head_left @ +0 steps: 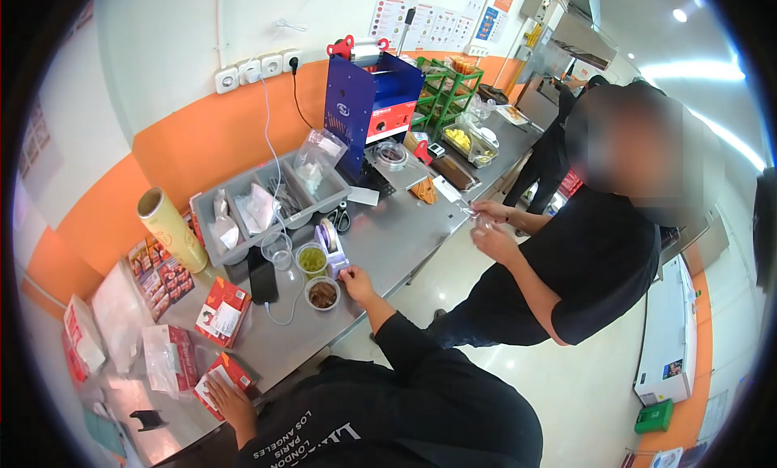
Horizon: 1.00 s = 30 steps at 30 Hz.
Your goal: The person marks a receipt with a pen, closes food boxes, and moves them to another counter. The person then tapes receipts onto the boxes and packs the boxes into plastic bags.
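The left hand lies open and flat, fingers spread, across a red-and-white box at the lower left of the frame, on the metal counter. The right hand, near the centre, has its fingers bent in at the near end of a pale purple tape dispenser; whether they pinch tape or only touch the body, I cannot tell.

The box looks like thin card: probably light, fairly stiff along its edges, easily dented on its broad face. A flat palm or a hold across opposite sides should suit it. The dispenser looks like hard plastic, likely firm to grip by its body; any loose tape end would be flimsy and sticky, best taken at its very edge.

Just beside the dispenser stand a cup of green contents and a cup of brown contents, likely easy to tip.
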Each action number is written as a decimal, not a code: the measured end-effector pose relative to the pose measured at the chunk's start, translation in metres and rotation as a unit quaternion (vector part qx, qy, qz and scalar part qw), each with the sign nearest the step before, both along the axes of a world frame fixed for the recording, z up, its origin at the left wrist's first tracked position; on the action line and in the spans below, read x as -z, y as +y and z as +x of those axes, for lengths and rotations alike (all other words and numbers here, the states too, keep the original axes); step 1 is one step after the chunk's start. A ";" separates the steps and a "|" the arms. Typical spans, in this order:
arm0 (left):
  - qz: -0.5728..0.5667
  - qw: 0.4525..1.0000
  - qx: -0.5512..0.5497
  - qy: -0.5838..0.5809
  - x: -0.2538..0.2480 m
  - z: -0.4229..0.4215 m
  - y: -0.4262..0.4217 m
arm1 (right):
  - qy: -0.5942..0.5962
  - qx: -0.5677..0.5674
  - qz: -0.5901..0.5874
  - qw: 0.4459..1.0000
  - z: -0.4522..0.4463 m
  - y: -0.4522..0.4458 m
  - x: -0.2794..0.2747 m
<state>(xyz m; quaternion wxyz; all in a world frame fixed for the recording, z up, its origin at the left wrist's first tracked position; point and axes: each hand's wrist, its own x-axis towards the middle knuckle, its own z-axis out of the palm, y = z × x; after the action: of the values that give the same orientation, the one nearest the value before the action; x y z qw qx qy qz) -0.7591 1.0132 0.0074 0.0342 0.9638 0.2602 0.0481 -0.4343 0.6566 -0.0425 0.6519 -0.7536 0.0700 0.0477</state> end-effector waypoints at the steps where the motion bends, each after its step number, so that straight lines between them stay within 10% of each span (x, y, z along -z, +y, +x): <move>1: 0.000 1.000 0.000 -0.001 0.000 0.000 0.000 | -0.001 0.000 0.000 1.000 0.000 0.000 0.002; 30: 0.011 0.999 0.016 -0.028 0.004 -0.002 0.001 | -0.035 0.016 -0.018 0.999 -0.008 0.003 -0.002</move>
<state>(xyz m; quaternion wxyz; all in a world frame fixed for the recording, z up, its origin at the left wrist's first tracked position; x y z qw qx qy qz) -0.7607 1.0138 0.0033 0.0314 0.9664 0.2433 0.0770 -0.4422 0.6597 -0.0403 0.6406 -0.7655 0.0602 0.0095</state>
